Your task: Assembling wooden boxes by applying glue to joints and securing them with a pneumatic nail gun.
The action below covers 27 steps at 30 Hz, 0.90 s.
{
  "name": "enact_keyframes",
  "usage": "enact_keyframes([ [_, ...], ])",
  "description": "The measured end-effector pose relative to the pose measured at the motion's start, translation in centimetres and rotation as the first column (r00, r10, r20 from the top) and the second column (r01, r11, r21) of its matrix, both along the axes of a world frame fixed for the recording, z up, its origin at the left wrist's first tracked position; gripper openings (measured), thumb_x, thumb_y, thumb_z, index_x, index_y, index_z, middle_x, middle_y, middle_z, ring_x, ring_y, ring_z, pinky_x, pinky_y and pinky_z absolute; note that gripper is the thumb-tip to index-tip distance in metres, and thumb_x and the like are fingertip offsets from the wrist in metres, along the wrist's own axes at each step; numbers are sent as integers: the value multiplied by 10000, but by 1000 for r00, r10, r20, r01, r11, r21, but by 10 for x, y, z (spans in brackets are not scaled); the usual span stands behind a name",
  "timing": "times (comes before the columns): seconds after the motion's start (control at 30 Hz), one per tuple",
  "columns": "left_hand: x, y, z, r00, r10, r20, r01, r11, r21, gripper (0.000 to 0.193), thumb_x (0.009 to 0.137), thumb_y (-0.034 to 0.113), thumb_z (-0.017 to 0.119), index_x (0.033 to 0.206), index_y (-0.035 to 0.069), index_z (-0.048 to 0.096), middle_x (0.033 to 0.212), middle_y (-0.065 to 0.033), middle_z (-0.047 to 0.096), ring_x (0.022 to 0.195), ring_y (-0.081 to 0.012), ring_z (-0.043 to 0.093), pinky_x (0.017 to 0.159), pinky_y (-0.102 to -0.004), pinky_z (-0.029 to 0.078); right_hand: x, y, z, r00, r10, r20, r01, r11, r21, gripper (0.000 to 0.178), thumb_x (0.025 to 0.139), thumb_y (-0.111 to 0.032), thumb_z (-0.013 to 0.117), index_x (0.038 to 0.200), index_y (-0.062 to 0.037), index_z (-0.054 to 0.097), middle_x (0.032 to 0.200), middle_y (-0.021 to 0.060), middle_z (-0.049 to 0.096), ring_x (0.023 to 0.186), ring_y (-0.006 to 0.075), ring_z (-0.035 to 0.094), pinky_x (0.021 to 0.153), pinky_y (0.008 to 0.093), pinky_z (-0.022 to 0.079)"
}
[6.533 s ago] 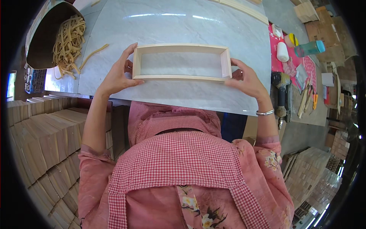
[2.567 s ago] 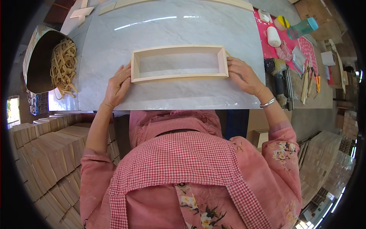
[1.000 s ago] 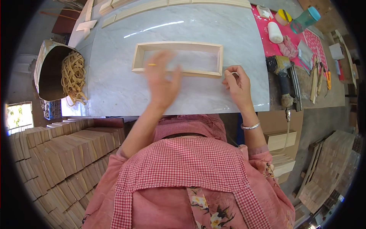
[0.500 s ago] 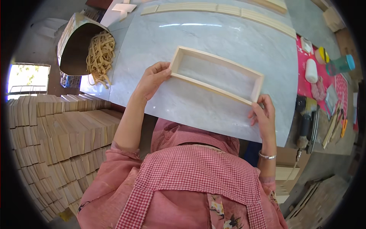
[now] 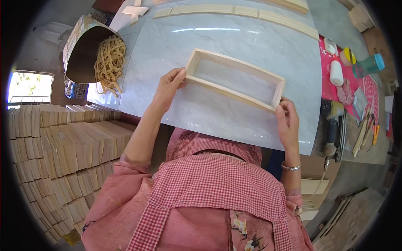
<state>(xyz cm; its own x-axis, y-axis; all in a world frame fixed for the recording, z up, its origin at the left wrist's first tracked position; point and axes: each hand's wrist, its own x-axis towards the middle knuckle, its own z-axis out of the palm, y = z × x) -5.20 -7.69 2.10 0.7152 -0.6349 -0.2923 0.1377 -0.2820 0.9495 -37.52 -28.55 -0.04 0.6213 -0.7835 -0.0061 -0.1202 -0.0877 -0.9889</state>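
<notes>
A pale rectangular wooden frame [image 5: 234, 90] lies flat on the grey marble-look tabletop [image 5: 217, 37], turned at a slant. My left hand [image 5: 167, 85] grips the frame's near left corner, fingers over the short end. My right hand [image 5: 287, 121] pinches the near right corner, thumb and fingers on the wood. Both forearms in pink sleeves come up from the lower edge, and a bracelet sits on my right wrist.
A sack [image 5: 81, 50] of tan rubber bands [image 5: 109, 62] stands left of the table. Wooden slats [image 5: 234, 10] line the far edge. Right: a pink cloth [image 5: 328, 85] with a white bottle [image 5: 336, 72], a teal bottle [image 5: 368, 65], a drill [image 5: 331, 129]. Stacked boards [image 5: 54, 142] at left.
The frame has been turned from square-on to slanted. My left hand went from the frame's near rail to its left corner; my right hand stays at the right corner.
</notes>
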Motion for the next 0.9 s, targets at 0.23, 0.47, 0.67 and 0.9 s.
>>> enact_keyframes([
  [0.23,-6,-19,54,993,-16,118,25,997,-74,462,1040,444,543,964,17,704,901,-75,635,867,-158,575,848,-288,485,-4,-26,36,999,-36,39,39,996,-77,214,1047,-235,502,1017,-30,556,832,36,591,668,98,513,567,230,442],
  [0.47,2,-10,22,966,-252,-63,259,952,160,367,1024,360,598,1028,3,683,936,-93,663,893,-186,614,877,-323,508,15,-53,19,979,-40,-198,91,963,253,392,1060,-398,487,957,-50,635,716,29,560,545,103,512,477,233,443],
  [0.67,7,-2,13,969,-213,-129,232,960,154,342,1016,299,625,1137,-18,664,985,-112,672,922,-183,637,864,-316,548,24,-53,18,965,-22,-262,89,966,244,408,1032,-394,549,949,-5,640,755,58,596,596,122,541,509,251,468],
  [0.9,17,-2,6,945,-247,-213,280,950,140,381,1011,269,639,1231,-43,637,1021,-127,676,921,-161,645,812,-271,569,31,-53,5,935,-87,-345,93,996,2,436,993,-375,605,990,60,633,824,126,646,633,163,588,518,287,527],
])
